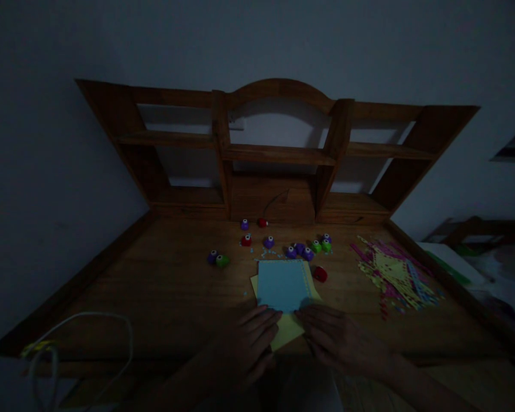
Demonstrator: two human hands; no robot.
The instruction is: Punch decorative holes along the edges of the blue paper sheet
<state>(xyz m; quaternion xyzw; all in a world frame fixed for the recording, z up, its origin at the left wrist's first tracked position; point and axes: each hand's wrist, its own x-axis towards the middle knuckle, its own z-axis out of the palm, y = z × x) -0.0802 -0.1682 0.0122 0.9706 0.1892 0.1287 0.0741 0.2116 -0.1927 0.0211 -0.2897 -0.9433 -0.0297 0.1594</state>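
A light blue paper sheet [284, 284] lies on top of a yellow sheet [288, 333] in the middle of the wooden desk [163, 292]. My left hand [251, 340] rests with fingers stretched flat at the near left corner of the papers. My right hand [337, 337] lies flat beside it at the near right edge, fingertips touching the paper stack. Neither hand holds anything. The scene is very dark.
Several small punches, purple [268, 242], red [320, 274] and green [222, 261], are scattered behind the papers. A heap of punched paper scraps [392, 274] lies at the right. A wooden shelf unit [278, 151] stands at the back. A white cable [90, 332] loops at the near left.
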